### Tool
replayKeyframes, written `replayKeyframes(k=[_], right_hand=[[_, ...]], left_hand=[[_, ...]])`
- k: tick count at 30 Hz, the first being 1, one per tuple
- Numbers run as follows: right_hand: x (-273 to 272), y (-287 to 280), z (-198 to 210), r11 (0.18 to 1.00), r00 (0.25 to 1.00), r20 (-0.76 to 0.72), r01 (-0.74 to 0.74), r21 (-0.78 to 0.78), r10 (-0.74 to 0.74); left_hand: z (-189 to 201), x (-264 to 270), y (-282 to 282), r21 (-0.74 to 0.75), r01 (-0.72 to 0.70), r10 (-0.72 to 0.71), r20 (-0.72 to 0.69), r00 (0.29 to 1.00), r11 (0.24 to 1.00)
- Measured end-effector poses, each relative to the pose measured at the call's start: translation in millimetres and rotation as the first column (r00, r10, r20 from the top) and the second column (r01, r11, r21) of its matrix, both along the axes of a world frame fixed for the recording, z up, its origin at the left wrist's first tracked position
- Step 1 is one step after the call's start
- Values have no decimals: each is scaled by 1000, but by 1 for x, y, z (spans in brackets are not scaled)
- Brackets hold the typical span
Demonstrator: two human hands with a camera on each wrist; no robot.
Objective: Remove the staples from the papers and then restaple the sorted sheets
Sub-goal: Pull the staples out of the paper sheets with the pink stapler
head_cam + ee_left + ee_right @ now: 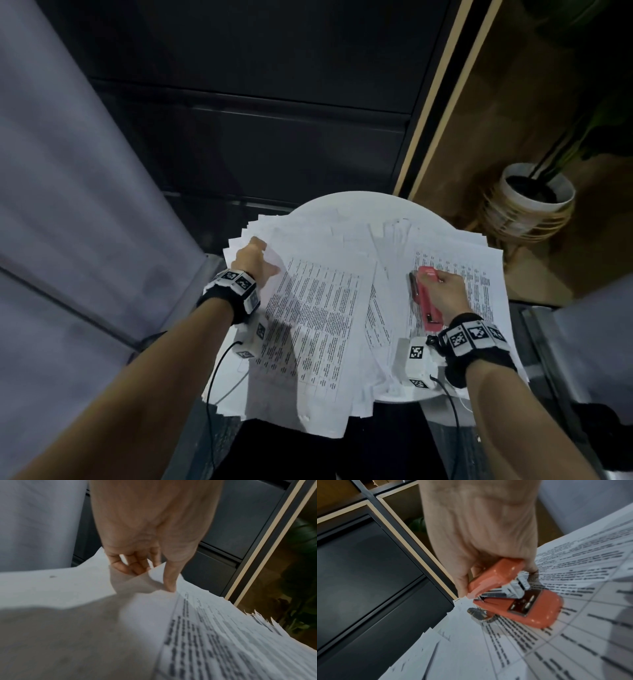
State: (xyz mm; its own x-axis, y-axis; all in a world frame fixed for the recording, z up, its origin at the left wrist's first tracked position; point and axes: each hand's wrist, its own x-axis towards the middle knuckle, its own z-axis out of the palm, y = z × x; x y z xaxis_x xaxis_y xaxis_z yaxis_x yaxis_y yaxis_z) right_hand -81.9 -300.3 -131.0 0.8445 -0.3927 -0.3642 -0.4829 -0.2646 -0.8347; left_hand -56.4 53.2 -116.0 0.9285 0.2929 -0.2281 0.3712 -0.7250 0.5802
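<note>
My left hand pinches a lifted sheet corner; my right hand grips the stapler over papers on the tabletop.

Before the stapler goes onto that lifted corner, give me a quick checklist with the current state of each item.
1. Right hand grips the red stapler: ok.
2. Stapler mouth open, staple strip visible: ok.
3. Left hand pinches the top sheets' corner, lifted off the left pile: ok.
4. Corner sits between the stapler's arms: not ok; the stapler is over the right pile.
5. Sheet edges squared at the corner: cannot tell; pile edges look fanned.
6. Old staple gone from that corner: cannot tell.
</note>
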Motion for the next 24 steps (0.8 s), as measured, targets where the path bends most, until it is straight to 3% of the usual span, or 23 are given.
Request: replayKeyframes(k=[3, 5, 10, 14, 16, 19, 24], right_hand=[[0, 1, 2, 1000, 1000, 0, 16, 8, -16], [1, 0, 1, 1000, 1000, -4, 23, 3, -23], [-2, 6, 11, 999, 999, 0, 47, 27, -47], [-6, 18, 35, 991, 992, 63, 103, 89, -109], [-6, 29, 44, 991, 989, 108, 93, 98, -104], [-6, 54, 57, 986, 992, 121, 19, 163, -39], [-14, 115, 66, 944, 977, 81, -212, 252, 197]], left_hand=[[1, -2, -5, -56, 92, -80, 178, 981, 994], [4, -2, -8, -218, 120, -65, 246, 967, 969], [15, -5, -7, -452, 160, -154, 52, 987, 877], [-3, -10, -1, -445, -102, 130, 34, 991, 890], [-10, -15, 0, -492, -181, 186, -40, 982, 851], [-9, -17, 2, -537, -171, 71, -202, 977, 826], [20, -18, 2, -543, -52, -120, -276, 954, 838]])
